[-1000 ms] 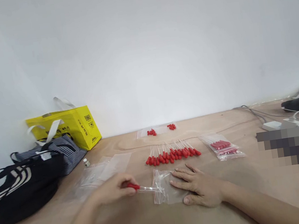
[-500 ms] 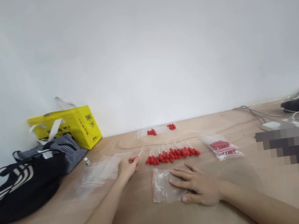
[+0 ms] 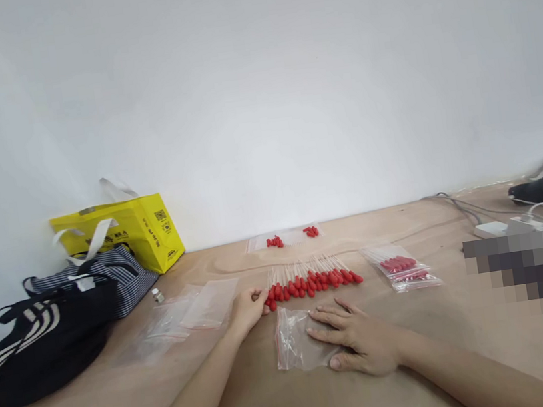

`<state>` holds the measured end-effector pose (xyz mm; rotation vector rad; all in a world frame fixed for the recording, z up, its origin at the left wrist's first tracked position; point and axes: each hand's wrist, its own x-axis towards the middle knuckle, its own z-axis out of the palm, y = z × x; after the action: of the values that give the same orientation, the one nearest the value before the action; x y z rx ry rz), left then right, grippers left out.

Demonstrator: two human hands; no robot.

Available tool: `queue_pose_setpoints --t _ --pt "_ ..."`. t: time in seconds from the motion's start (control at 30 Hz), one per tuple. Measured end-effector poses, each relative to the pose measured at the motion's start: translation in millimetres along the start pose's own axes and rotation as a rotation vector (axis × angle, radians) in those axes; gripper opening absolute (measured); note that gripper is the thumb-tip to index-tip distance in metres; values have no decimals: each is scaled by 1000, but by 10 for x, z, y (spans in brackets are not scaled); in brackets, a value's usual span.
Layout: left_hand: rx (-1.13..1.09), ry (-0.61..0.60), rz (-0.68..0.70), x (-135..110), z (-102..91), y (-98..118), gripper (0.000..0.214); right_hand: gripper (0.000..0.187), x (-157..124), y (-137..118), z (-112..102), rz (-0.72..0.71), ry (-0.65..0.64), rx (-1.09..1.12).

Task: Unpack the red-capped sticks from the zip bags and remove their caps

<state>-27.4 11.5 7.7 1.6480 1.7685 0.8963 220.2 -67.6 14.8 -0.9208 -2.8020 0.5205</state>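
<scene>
A row of thin pale sticks with red bulb-shaped heads [image 3: 308, 283] lies on the wooden table, heads toward me. At the row's left end, the fingers of my left hand [image 3: 250, 309] are pinched around a red-headed stick, whose shaft is partly hidden among the others. My right hand [image 3: 366, 337] rests flat with fingers spread over a clear zip bag [image 3: 294, 343] just in front of the row. That bag looks flat, with nothing visible inside.
To the right lie filled zip bags [image 3: 401, 266] of red-headed sticks; further packed ones [image 3: 289, 237] lie by the wall. Clear bags [image 3: 205, 307] and a small bottle [image 3: 158, 295] are left. Beyond them stand a yellow bag [image 3: 157, 236] and a black bag [image 3: 59, 348]. Cables [image 3: 458, 204] run right.
My left hand has moved right, bringing the red-headed stick it holds to the left end of the row. My right hand stays on the zip bag.
</scene>
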Motion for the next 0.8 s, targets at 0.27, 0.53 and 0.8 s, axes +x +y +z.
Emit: queue_pose_setpoints --t 0.27,0.53,0.8 --pt "57 109 37 -106 -82 -98 31 60 -4 -11 -6 2 -5 -8" --pt "163 122 208 -593 -60 4 37 59 -9 8 10 -25 21 16" --pt "150 -164 208 -728 -93 117 30 61 -16 -23 -21 -35 -2 4"
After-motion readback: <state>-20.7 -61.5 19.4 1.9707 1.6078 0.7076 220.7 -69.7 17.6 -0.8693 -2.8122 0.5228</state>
